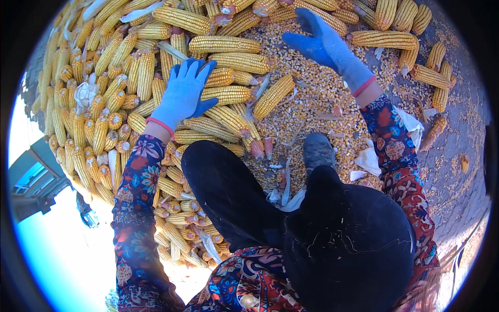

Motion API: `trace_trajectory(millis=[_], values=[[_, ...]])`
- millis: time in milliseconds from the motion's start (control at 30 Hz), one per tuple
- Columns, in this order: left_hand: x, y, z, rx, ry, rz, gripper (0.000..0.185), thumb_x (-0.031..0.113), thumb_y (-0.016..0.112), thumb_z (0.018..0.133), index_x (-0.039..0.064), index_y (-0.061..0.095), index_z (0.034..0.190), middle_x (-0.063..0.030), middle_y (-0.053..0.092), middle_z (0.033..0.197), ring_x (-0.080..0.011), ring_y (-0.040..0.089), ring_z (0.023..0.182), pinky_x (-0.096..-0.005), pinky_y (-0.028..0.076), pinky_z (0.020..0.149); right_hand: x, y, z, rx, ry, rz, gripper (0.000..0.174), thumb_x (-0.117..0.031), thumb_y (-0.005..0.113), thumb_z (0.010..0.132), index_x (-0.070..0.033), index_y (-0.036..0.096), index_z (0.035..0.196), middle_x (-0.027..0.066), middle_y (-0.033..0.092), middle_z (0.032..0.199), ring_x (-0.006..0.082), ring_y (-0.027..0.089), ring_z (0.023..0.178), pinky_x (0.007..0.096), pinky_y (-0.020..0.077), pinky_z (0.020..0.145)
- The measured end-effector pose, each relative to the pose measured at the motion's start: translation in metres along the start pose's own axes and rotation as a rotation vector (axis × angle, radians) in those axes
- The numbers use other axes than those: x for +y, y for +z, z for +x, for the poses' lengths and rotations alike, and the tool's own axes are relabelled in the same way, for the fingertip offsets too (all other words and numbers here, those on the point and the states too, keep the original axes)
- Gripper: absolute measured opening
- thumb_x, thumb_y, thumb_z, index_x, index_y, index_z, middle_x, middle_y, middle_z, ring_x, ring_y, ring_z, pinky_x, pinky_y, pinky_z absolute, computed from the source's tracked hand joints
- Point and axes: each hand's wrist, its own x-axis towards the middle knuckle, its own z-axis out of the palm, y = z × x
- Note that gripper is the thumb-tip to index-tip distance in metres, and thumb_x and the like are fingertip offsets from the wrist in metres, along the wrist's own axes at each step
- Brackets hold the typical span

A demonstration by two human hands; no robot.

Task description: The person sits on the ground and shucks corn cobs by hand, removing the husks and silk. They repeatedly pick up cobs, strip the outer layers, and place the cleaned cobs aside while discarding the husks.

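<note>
My left hand (185,91), in a grey-blue work glove with a red cuff, rests palm down on a big heap of dried yellow corn cobs (146,74), fingers spread. Just past its fingertips lie two cobs side by side, an upper cob (225,45) and a lower cob (238,62). My right hand (317,41), gloved alike, hovers above loose corn kernels (308,97) with thumb and fingers apart and nothing between them. Closest to its fingertips is a cob (321,17) at the far edge. Between the hands a single cob (274,96) lies slanted on the kernels.
My boot (319,151) stands among the kernels, and my bent knee (202,156) presses near the heap. Several stray cobs (430,76) lie on the grey ground (456,156) at right. Pale husk pieces (368,160) are scattered below my right forearm.
</note>
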Motion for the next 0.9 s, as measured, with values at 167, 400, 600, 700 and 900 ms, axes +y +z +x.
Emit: trace_trajectory(millis=[167, 400, 600, 700, 900], values=[[-0.021, 0.056, -0.025, -0.095, -0.031, -0.057, 0.119, 0.040, 0.091, 0.080, 0.015, 0.023, 0.174, -0.0184, 0.044, 0.160, -0.0407, 0.040, 0.150, -0.0613, 0.029, 0.128, 0.017, 0.106, 0.043, -0.215, -0.479, -0.784, 0.112, -0.056, 0.086, 0.085, -0.015, 0.026, 0.172, 0.0258, 0.047, 0.159, 0.0501, 0.051, 0.144, 0.0587, 0.0450, 0.119], [-0.018, 0.068, -0.010, -0.164, 0.036, 0.049, 0.129, 0.033, 0.095, 0.072, 0.018, 0.020, 0.175, -0.0179, 0.046, 0.155, -0.0397, 0.046, 0.137, -0.0549, 0.035, 0.120, -0.003, 0.158, 0.083, -0.457, -0.223, -0.623, 0.141, -0.045, 0.100, 0.067, -0.022, 0.013, 0.175, 0.0299, 0.049, 0.153, 0.0499, 0.056, 0.139, 0.0564, 0.0526, 0.112], [0.004, 0.060, -0.026, -0.125, -0.126, -0.003, 0.130, 0.030, 0.095, 0.068, 0.019, 0.021, 0.175, -0.0196, 0.049, 0.145, -0.0400, 0.050, 0.133, -0.0539, 0.040, 0.115, -0.008, 0.149, 0.063, -0.420, -0.125, -0.690, 0.139, -0.046, 0.099, 0.069, -0.024, 0.012, 0.175, 0.0293, 0.053, 0.149, 0.0513, 0.059, 0.133, 0.0560, 0.0556, 0.109], [0.028, 0.056, -0.036, -0.209, -0.330, -0.074, 0.124, 0.032, 0.089, 0.074, 0.022, 0.020, 0.176, -0.0208, 0.049, 0.145, -0.0401, 0.049, 0.134, -0.0562, 0.041, 0.109, -0.014, 0.138, 0.038, -0.393, 0.017, -0.642, 0.134, -0.044, 0.095, 0.076, -0.018, 0.010, 0.176, 0.0339, 0.057, 0.144, 0.0525, 0.063, 0.128, 0.0563, 0.0564, 0.107], [0.016, 0.044, -0.040, -0.198, -0.704, -0.762, 0.135, 0.041, 0.100, 0.068, 0.009, 0.021, 0.173, -0.0289, 0.050, 0.154, -0.0450, 0.055, 0.140, -0.0537, 0.046, 0.118, 0.010, 0.078, -0.045, -0.382, 0.394, 0.506, 0.117, -0.035, 0.088, 0.087, -0.010, 0.015, 0.174, 0.0227, 0.062, 0.142, 0.0316, 0.070, 0.120, 0.0461, 0.0612, 0.099]])
